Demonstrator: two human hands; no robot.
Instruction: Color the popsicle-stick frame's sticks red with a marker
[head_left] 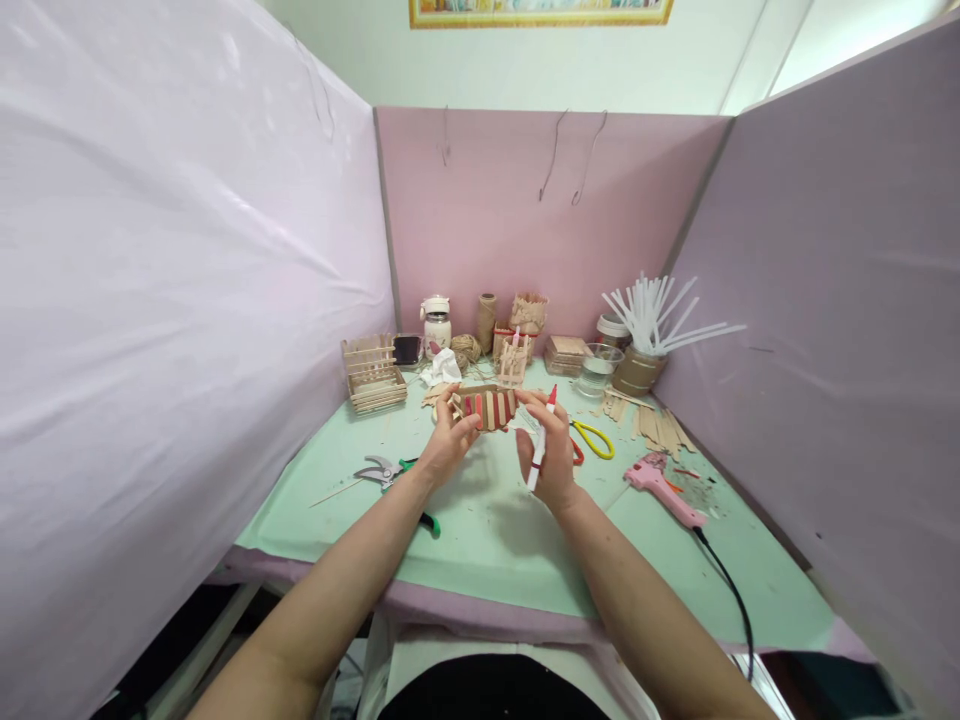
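Note:
A small craft piece (491,409) made of wooden strips, some coloured red, is held above the middle of the table. My left hand (448,440) grips its left end with thumb and fingers. At its right end are the fingertips of my right hand (551,450), which also holds a white marker (537,458) with a red tip pointing up. Behind the piece stands a small wooden stick frame (513,360). Yellow-handled scissors (594,440) lie just right of my right hand. Pruning shears (382,471) with green handles lie left, partly hidden under my left forearm.
A pink glue gun (664,490) with a black cord lies right. White glue sticks (649,315) stand in a pot (637,371) beside a clear water bowl (596,370). Loose wooden sticks (660,428) lie nearby. A stick basket (376,390) and a jar (436,328) stand back left.

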